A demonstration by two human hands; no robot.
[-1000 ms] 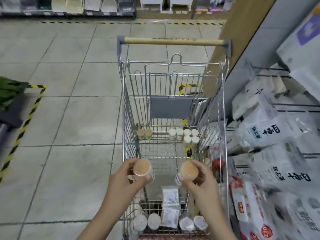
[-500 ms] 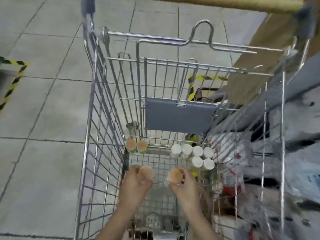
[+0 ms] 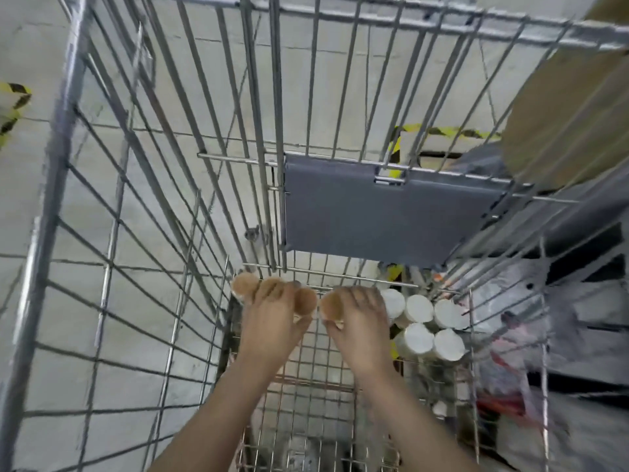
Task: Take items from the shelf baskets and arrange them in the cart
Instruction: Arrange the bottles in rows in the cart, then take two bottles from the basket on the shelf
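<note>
Both my arms reach deep into the wire shopping cart point(image 3: 112, 267), down to its far end. My left hand point(image 3: 272, 321) grips a small jar with a tan lid point(image 3: 305, 300). My right hand point(image 3: 357, 321) grips a second tan-lidded jar point(image 3: 331, 306) right beside it. Two more tan-lidded jars point(image 3: 245, 284) stand at the far left corner, just beyond my left hand's fingers. A cluster of several white-lidded jars point(image 3: 418, 310) stands at the far right corner, close to my right hand.
A grey plastic flap point(image 3: 374, 212) hangs on the cart's far wall above the jars. Bagged goods on shelves point(image 3: 578, 335) show blurred through the right wall. Tiled floor with yellow-black tape point(image 3: 13, 97) lies to the left.
Both hands have moved forward and down with their tan-lidded jars, from mid-cart to the far end beside the standing jars. My head has leaned in closer over the cart.
</note>
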